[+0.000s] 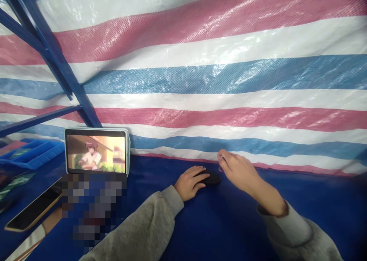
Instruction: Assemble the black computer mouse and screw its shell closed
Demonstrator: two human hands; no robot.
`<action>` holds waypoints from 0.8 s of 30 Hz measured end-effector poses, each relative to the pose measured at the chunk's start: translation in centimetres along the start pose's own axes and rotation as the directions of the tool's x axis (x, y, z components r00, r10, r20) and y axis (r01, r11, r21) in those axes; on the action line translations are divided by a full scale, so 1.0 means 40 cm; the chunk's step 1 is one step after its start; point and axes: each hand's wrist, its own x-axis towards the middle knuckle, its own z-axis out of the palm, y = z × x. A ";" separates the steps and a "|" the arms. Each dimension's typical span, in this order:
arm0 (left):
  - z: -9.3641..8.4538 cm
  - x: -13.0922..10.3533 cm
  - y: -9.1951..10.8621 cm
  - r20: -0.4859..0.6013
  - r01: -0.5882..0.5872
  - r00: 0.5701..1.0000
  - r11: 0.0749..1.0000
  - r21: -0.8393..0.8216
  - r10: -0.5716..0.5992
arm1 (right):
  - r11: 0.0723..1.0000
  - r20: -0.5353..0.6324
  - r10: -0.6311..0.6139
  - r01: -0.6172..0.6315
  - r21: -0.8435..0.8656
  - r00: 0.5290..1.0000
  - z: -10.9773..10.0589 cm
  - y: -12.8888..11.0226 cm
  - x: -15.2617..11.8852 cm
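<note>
My left hand (189, 181) rests low over the blue tabletop, its thumb at the near edge of a flat black object (213, 177) and its fingers across the top of its left end. What kind of object it is, I cannot make out. Just right of it and a little higher, my right hand (236, 169) is closed in a pinch, knuckles up. Something small and thin seems to be at its fingertips, too small to name. A tiny reddish bit (220, 169) shows just below those fingers, beside the black object.
A tablet (96, 152) stands upright at left, showing a cartoon. Blue divided trays (37, 154) sit farther left. Nearer lies a phone (36, 203), with another person's arm (53, 219) under it. A striped plastic sheet (218, 77) hangs behind, beside a blue metal frame (60, 66).
</note>
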 end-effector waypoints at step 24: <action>-0.002 -0.002 -0.001 0.014 -0.007 1.000 1.000 0.017 0.006 | 0.998 -0.023 -0.050 0.051 0.036 0.998 0.019 0.012 0.003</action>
